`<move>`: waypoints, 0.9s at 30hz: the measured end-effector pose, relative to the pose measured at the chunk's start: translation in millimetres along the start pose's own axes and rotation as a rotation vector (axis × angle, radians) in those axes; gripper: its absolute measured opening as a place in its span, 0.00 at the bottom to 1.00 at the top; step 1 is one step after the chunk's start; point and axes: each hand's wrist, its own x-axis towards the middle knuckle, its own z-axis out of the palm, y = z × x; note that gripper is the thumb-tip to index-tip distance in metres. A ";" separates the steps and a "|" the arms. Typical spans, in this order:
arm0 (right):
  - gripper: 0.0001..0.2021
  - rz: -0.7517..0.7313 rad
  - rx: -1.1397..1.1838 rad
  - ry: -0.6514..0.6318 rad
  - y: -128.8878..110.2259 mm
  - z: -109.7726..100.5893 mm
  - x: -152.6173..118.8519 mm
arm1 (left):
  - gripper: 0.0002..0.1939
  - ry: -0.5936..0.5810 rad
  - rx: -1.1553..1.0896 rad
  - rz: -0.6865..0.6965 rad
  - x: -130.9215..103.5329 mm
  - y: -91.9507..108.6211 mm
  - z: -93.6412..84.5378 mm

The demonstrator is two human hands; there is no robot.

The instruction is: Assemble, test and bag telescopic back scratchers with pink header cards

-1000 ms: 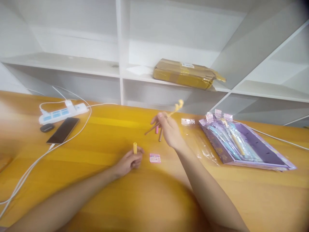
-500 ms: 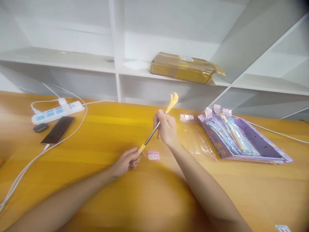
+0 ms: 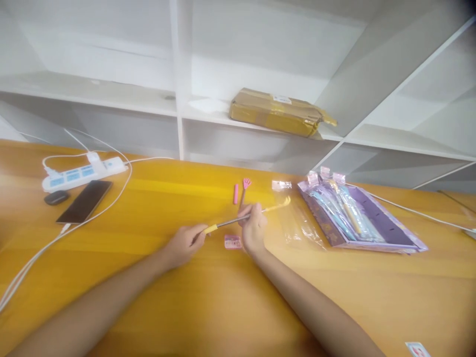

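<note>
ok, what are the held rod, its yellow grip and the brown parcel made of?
Rod: probably metal; smooth grey sheen.
Yellow grip: likely plastic, possibly rubber; even colour.
Brown parcel: apparently cardboard; boxy, crumpled end, glossy tape.

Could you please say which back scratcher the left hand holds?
The yellow-clawed back scratcher, its yellow handle in the left hand; the pink-clawed one is beside a pink tube, apart from that hand.

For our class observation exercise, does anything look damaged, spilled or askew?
The brown taped cardboard box on the white shelf seems damaged: its right end is crumpled, with a ragged flap sticking out. Nothing looks spilled.
</note>
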 end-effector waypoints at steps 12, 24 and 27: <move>0.32 0.298 0.325 -0.431 30.7 -58.6 -23.0 | 0.24 -0.147 0.348 0.193 1.1 -11.2 -4.9; 0.19 0.178 0.411 -0.204 31.2 -99.0 29.8 | 0.17 -0.044 0.059 -0.092 13.9 -5.1 -12.6; 0.21 0.165 0.352 -0.219 34.8 -108.4 41.2 | 0.14 -0.036 -0.064 -0.133 16.5 -9.1 -15.0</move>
